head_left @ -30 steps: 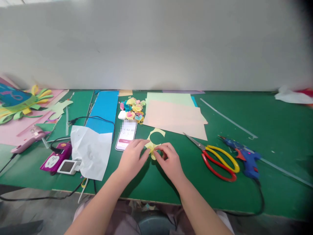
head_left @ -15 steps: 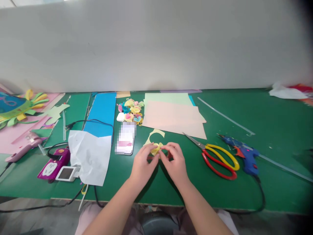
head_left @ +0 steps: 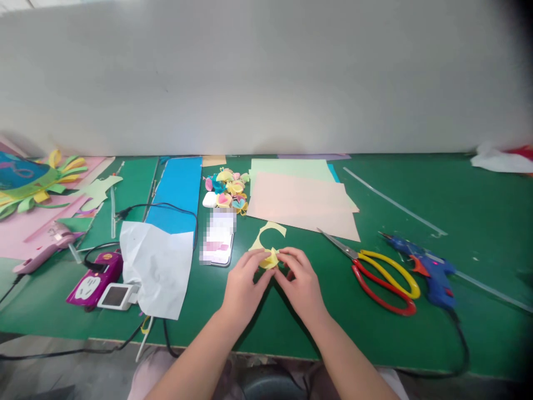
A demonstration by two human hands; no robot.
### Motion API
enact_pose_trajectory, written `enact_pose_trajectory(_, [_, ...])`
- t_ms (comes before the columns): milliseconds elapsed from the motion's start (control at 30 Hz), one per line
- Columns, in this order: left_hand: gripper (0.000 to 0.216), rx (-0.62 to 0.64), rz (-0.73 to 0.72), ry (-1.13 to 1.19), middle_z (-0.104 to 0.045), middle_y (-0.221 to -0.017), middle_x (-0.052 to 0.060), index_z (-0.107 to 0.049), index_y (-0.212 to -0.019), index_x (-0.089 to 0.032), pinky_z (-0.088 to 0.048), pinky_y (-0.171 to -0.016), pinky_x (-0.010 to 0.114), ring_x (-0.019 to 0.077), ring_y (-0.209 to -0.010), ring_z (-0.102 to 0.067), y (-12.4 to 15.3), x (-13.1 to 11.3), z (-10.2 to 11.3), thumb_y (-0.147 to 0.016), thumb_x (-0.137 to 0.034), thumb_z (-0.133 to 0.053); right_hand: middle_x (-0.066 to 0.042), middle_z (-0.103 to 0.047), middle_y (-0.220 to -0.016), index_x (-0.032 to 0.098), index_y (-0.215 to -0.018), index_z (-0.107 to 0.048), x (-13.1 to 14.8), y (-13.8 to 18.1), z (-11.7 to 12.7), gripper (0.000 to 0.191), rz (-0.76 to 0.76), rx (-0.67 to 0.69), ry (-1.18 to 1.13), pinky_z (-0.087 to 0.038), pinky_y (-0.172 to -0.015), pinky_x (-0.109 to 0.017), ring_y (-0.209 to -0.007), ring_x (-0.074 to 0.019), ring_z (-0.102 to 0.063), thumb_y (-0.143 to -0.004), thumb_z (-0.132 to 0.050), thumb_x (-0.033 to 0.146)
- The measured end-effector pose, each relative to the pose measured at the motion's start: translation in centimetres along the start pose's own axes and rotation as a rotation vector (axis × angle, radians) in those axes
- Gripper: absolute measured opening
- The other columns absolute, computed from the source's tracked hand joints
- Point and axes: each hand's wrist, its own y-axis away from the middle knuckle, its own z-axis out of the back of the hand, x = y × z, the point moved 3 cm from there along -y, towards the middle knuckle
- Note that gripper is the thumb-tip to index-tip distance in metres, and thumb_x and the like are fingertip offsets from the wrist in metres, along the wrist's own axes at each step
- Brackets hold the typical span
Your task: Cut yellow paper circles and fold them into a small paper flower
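Note:
Between my two hands is a small yellow folded paper piece (head_left: 270, 260), petal-like in shape. My left hand (head_left: 246, 282) pinches its left side with thumb and fingers. On the other side my right hand (head_left: 300, 279) pinches the right edge, fingertips almost meeting those of the left. The fingers hide part of the paper. Just beyond them on the green table lies a pale yellow paper scrap (head_left: 275, 226) with a round cut-out. Scissors (head_left: 385, 280) with one red and one yellow handle rest to the right of my right hand, blades pointing away to the left.
Pink and green paper sheets (head_left: 303, 197) lie ahead. A phone (head_left: 219, 239) and a pile of small paper flowers (head_left: 228, 188) are to their left. On the right sits a blue glue gun (head_left: 433, 272); far left, a pink glue gun (head_left: 48, 250). White crumpled paper (head_left: 158, 266) and cables lie left.
The yellow paper piece has turned a little between my fingers, showing a different fold. Both hands keep their pinch. The view has shifted slightly.

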Motion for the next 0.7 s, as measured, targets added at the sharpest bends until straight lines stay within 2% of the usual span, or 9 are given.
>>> enact_pose_trajectory(233, [0.029, 0.003, 0.053, 0.035, -0.063, -0.11, 0.007, -0.058, -0.11, -0.022, -0.056, -0.08, 0.03, 0.0168, -0.097, -0.063, 0.21, 0.2, 0.15, -0.081, -0.022, -0.059, -0.01, -0.062, -0.094, 0.02, -0.088, -0.065, 0.01, 0.12, 0.21, 0.013, 0.066, -0.033, 0.057, -0.053, -0.047, -0.027, -0.067, -0.0171, -0.06, -0.086, -0.054, 0.023])
enact_pose_trajectory(333, [0.035, 0.022, 0.164, 0.163, -0.066, -0.109, 0.008, -0.055, -0.117, -0.02, -0.056, -0.079, 0.029, 0.0169, -0.095, -0.065, 0.29, 0.35, 0.2, -0.083, -0.026, -0.058, -0.01, -0.062, -0.093, 0.02, -0.088, -0.065, 0.04, 0.15, 0.28, 0.011, 0.063, -0.031, 0.042, -0.053, -0.046, -0.026, -0.067, -0.0168, -0.06, -0.085, -0.054, 0.022])
enact_pose_trajectory(433, [0.029, 0.033, 0.283, 0.265, -0.069, -0.103, 0.008, -0.06, -0.112, -0.018, -0.056, -0.08, 0.03, 0.0165, -0.089, -0.067, 0.31, 0.53, 0.37, -0.086, -0.028, -0.053, -0.01, -0.063, -0.093, 0.02, -0.088, -0.065, 0.1, 0.15, 0.26, 0.011, 0.057, -0.011, 0.021, -0.052, -0.044, -0.026, -0.067, -0.0173, -0.061, -0.085, -0.055, 0.021])
enact_pose_trajectory(533, [0.022, 0.032, 0.289, 0.248, -0.071, -0.099, 0.007, -0.064, -0.103, -0.019, -0.055, -0.08, 0.03, 0.0163, -0.085, -0.067, 0.26, 0.57, 0.58, -0.086, -0.027, -0.053, -0.009, -0.063, -0.093, 0.021, -0.095, -0.065, 0.2, 0.11, 0.14, 0.015, 0.054, 0.024, 0.016, -0.053, -0.045, -0.026, -0.071, -0.0186, -0.062, -0.084, -0.055, 0.02])
enact_pose_trajectory(700, [0.019, 0.042, 0.279, 0.207, -0.071, -0.096, 0.004, -0.066, -0.099, -0.021, -0.055, -0.079, 0.03, 0.0165, -0.085, -0.067, 0.35, 0.73, 0.55, -0.084, -0.024, -0.055, -0.01, -0.062, -0.098, 0.023, -0.101, -0.065, -0.09, 0.22, -0.21, 0.023, 0.066, 0.081, 0.033, -0.056, -0.052, -0.029, -0.083, -0.0222, -0.063, -0.081, -0.055, 0.016])
